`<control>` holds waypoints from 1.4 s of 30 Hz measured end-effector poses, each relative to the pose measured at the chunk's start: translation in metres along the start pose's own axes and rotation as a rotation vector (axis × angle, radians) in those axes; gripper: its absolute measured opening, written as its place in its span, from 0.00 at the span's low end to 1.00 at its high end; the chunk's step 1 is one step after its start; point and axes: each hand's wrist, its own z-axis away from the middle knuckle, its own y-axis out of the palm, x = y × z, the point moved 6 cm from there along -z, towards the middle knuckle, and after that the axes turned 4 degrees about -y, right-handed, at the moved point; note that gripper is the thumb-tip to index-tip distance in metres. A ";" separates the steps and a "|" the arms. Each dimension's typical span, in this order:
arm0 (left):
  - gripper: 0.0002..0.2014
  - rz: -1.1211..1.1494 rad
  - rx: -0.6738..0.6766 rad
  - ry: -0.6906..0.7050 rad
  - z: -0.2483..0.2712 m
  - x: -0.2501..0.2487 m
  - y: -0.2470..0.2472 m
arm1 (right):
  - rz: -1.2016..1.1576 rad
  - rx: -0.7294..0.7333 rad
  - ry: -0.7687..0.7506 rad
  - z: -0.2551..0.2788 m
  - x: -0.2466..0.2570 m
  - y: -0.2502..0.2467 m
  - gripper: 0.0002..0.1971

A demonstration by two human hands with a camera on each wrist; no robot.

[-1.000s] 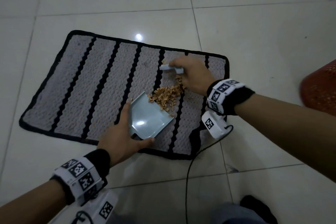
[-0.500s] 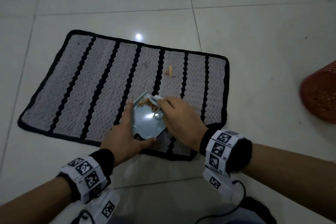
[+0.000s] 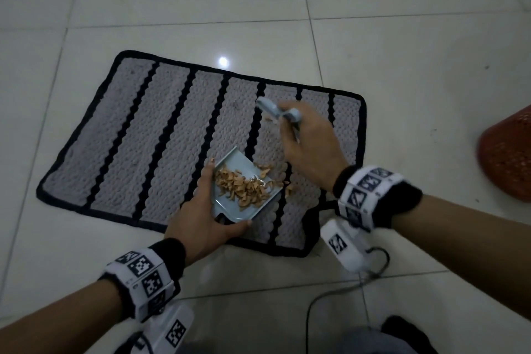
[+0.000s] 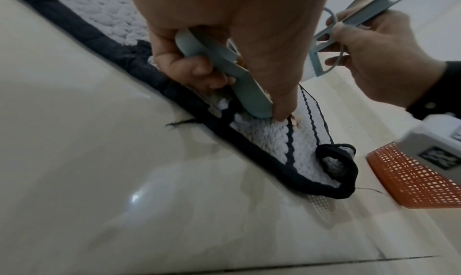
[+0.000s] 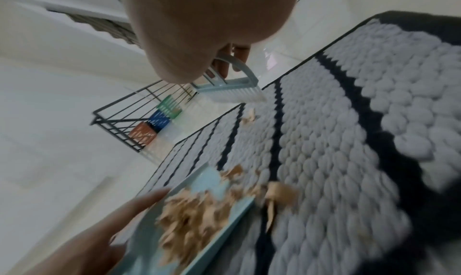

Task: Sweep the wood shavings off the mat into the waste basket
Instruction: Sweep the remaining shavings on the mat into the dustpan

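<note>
A grey mat (image 3: 161,138) with black stripes lies on the tiled floor. My left hand (image 3: 201,221) grips the handle of a pale blue dustpan (image 3: 230,210) that rests on the mat's near edge. A heap of tan wood shavings (image 3: 244,187) lies in the pan, and a few shavings (image 3: 288,188) lie on the mat beside its lip. My right hand (image 3: 307,146) holds a small pale blue brush (image 3: 273,109) raised over the far part of the mat. One shaving (image 5: 249,117) lies under the brush (image 5: 234,92). The orange waste basket (image 3: 508,155) stands off the mat at the right.
The mat's near right corner (image 4: 336,167) is curled up. A cable (image 3: 330,296) runs across the floor from my right wrist. A black wire rack (image 5: 139,119) with coloured boxes stands on the floor beyond the mat. Bare tile surrounds the mat.
My right hand swept the shavings into the dustpan, then lifted the brush back out to the far part of the mat. The pan now holds the heap. My left hand stayed put.
</note>
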 end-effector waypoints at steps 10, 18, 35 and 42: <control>0.62 -0.076 -0.002 0.017 0.008 -0.001 -0.005 | 0.352 0.303 -0.045 0.005 -0.021 0.042 0.14; 0.63 -0.030 0.039 0.025 -0.003 0.000 -0.005 | 0.204 0.435 -0.162 0.063 0.037 0.048 0.15; 0.62 -0.252 0.039 0.043 -0.002 0.013 -0.038 | 0.133 1.016 0.100 0.028 -0.020 0.001 0.07; 0.62 -0.286 0.049 0.038 0.008 0.013 -0.031 | 0.103 0.809 0.057 -0.009 -0.017 0.023 0.06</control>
